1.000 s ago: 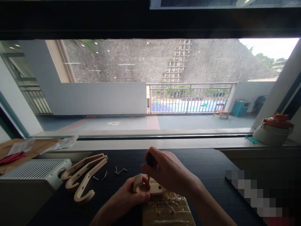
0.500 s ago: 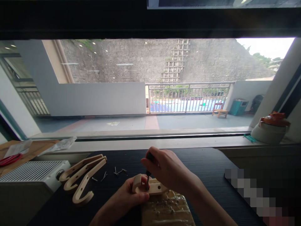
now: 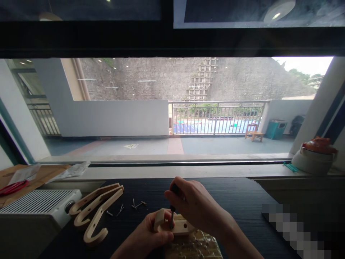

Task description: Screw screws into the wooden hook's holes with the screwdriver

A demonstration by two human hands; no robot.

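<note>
My right hand (image 3: 195, 207) is closed round the dark handle of a small screwdriver (image 3: 172, 210), held upright with its tip down on a wooden hook (image 3: 176, 226). My left hand (image 3: 145, 237) grips the curved end of that hook and steadies it on top of a clear plastic bag of screws (image 3: 194, 246). Both hands are low at the middle of a black table (image 3: 237, 201).
Three more wooden hooks (image 3: 94, 208) lie to the left, with several loose screws (image 3: 134, 206) beside them. A white heater (image 3: 35, 207) stands at the left edge. A white and orange pot (image 3: 314, 156) sits on the window sill at the right.
The view has tipped upward a little, so everything sits lower in the picture. The hands hold the same grip on the screwdriver and hook.
</note>
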